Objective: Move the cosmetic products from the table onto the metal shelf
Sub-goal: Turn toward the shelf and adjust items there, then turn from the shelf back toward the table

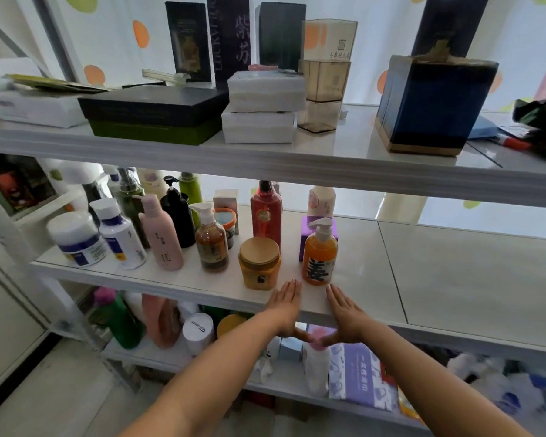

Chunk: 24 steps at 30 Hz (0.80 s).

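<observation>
Backlit white curtain (pixel 108 33), orange-green dots; pale floor (pixel 60 389).

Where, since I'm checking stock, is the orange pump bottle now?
In the head view, the orange pump bottle stands at the front edge of the middle shelf, right of the wooden-lidded jar, before a purple box.

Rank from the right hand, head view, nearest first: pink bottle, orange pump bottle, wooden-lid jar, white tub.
1. orange pump bottle, just ahead of the right hand
2. wooden-lid jar, to its left
3. pink bottle, further left
4. white tub, far left end
</observation>
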### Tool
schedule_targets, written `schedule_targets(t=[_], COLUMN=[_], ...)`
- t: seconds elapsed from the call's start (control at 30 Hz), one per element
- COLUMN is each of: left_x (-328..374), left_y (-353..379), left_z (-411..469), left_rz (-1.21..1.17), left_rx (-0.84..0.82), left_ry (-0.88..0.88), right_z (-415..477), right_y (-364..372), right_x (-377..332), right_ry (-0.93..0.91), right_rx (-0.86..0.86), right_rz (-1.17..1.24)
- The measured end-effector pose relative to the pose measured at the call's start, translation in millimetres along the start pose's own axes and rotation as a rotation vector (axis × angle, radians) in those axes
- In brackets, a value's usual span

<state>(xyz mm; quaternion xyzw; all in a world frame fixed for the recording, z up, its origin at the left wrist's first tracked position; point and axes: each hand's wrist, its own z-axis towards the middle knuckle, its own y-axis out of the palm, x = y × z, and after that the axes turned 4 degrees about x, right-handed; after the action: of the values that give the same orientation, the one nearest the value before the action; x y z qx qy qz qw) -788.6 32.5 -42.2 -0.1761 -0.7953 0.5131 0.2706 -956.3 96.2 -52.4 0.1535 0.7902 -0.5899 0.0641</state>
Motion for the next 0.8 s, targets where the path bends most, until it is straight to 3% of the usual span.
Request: schedule_targets(t=[0.13,0.37,0.6,0.8], left_x=[-28,-146,-290,-368], left_y=[6,21,56,84], left_z=[-40,-159,-345,-490], left_rz=[0.025,-0.019,-0.080,-0.173], left_rx=[0.008,0.106,0.223,0.248], left_ry=[0.034,-0.145,-0.580,-1.021], right_z=[-15,-22,-28,-67], right_y=[14,60,138,191], right_x=[-41,-175,-395,-572], right_ry=[-0.021,-0.228,-0.665,-1.040], right_rx=[-0.002,-0.048,-0.123,-0.230], right_rz=[-0.054,-0.149,-0.235,-0.333])
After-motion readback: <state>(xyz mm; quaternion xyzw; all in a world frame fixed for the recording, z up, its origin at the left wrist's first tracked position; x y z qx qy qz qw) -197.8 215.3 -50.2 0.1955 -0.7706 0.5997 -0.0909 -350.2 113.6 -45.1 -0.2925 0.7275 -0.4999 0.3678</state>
